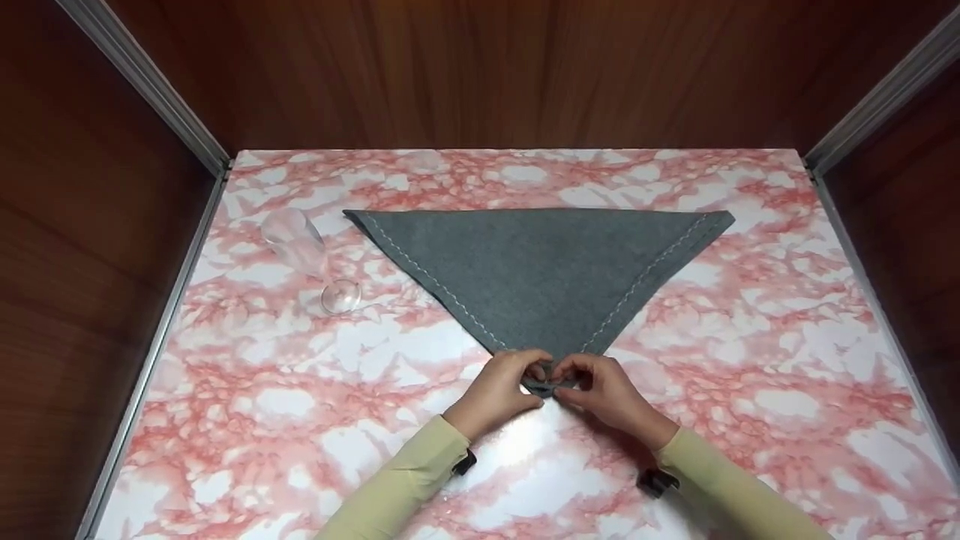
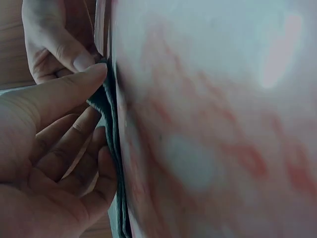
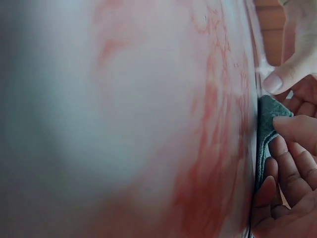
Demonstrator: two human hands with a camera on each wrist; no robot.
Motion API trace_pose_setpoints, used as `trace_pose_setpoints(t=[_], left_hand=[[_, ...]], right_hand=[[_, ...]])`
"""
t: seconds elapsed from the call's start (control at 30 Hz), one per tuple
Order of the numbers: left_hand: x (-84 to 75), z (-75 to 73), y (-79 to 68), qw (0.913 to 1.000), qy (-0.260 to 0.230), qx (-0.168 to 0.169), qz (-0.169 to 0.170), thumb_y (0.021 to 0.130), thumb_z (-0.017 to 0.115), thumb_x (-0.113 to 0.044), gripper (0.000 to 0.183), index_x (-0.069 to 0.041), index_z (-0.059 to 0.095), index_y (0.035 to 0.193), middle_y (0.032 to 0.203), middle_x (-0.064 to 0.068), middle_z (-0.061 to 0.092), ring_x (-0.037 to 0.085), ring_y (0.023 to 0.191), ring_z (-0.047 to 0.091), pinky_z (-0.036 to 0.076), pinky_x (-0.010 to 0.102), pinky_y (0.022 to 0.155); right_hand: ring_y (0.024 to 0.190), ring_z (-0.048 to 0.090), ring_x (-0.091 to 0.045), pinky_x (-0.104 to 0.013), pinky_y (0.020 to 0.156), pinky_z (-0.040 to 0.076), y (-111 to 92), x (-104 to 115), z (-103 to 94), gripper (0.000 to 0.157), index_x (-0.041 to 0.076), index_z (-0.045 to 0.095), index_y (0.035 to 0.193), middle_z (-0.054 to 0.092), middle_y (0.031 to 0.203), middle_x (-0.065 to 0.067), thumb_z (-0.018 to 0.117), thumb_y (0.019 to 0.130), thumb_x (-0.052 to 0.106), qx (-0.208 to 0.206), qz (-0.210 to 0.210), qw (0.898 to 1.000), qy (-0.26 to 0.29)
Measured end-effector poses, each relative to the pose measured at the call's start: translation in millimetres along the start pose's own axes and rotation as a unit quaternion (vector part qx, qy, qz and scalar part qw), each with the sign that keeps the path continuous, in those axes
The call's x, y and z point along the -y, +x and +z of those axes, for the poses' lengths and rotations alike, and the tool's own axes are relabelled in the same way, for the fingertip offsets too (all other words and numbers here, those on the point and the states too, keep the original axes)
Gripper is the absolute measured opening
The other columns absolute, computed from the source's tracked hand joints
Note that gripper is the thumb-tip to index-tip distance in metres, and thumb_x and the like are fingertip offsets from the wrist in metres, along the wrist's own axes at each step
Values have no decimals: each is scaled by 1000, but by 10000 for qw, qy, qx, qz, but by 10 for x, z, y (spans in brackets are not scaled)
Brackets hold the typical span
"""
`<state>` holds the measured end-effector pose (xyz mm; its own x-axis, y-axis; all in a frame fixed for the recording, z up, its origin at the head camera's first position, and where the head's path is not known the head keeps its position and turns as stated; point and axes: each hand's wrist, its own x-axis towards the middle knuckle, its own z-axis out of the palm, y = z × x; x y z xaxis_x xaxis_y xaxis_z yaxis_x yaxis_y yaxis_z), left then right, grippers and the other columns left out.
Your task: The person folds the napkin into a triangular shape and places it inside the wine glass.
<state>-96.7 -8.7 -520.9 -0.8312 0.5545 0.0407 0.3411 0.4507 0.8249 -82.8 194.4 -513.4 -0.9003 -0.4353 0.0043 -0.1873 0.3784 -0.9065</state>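
Observation:
A grey cloth napkin (image 1: 525, 277), with pale stitching along two edges, lies in a triangle with its long side away from me. At its near point, my left hand (image 1: 495, 390) and right hand (image 1: 611, 394) face each other and pinch the cloth between thumbs and fingers. The corner is bent up there, the fold partly hidden by the fingers. In the left wrist view, the left thumb presses on the cloth corner (image 2: 110, 99). From the right wrist, the right thumb lies on the raised corner (image 3: 270, 111), with the other hand's thumb close above.
A clear stemmed glass (image 1: 296, 244) lies on its side left of the napkin, its foot toward me. The table (image 1: 285, 405) has a red and white marbled top. Brown wood panels (image 1: 510, 75) stand at the back and both sides.

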Motion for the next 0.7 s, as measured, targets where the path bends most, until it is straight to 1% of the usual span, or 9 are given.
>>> trace_pose_setpoints(t=[0.13, 0.23, 0.43, 0.57, 0.67, 0.7], left_hand=[[-19, 22, 9, 9998, 148, -110, 34, 70, 79, 2, 50, -9, 64, 117, 86, -2, 66, 9, 85, 60, 46, 21, 78], [-27, 37, 17, 9995, 175, -246, 94, 73, 75, 5, 46, -8, 63, 116, 84, 0, 67, 9, 83, 62, 48, 20, 75], [-34, 57, 27, 9987, 165, -484, -17, 79, 72, 5, 38, -4, 57, 113, 83, 1, 68, 9, 79, 64, 49, 20, 71], [-31, 72, 27, 9973, 322, -663, 1, 80, 73, 2, 27, -4, 59, 102, 80, 0, 67, 8, 74, 62, 49, 20, 68], [-28, 81, 27, 9961, 478, -747, 10, 80, 72, 1, 19, -6, 62, 94, 78, -2, 66, 7, 72, 61, 49, 19, 67], [-23, 85, 29, 9959, 497, -760, 24, 79, 72, 1, 18, -7, 62, 92, 78, -1, 66, 6, 72, 61, 48, 19, 67]], right_hand=[[84, 62, -32, -27, 68, 49, -1, 194, -22, 11, -5, 65, 94, 66, 90, -17, 69, 84, -6, 33, 98, 9999, 81], [82, 62, -31, -28, 69, 51, 3, 241, -31, 10, -6, 64, 93, 65, 89, -17, 68, 84, -6, -9, 169, 9998, 106], [81, 60, -30, -29, 69, 50, 11, 244, -43, 6, -4, 63, 91, 63, 88, -17, 67, 86, -5, -34, 203, 9997, 100], [80, 60, -30, -28, 68, 50, 5, 233, -42, 5, -5, 65, 88, 64, 87, -17, 67, 85, -7, -20, 113, 9999, 64], [79, 61, -31, -28, 68, 50, 6, 224, -33, 5, -5, 66, 87, 65, 85, -18, 68, 83, -8, -88, 89, 9999, 42], [79, 62, -28, -27, 68, 50, 10, 170, -26, 4, -4, 67, 86, 66, 85, -18, 68, 83, -7, -137, 68, 9999, 46]])
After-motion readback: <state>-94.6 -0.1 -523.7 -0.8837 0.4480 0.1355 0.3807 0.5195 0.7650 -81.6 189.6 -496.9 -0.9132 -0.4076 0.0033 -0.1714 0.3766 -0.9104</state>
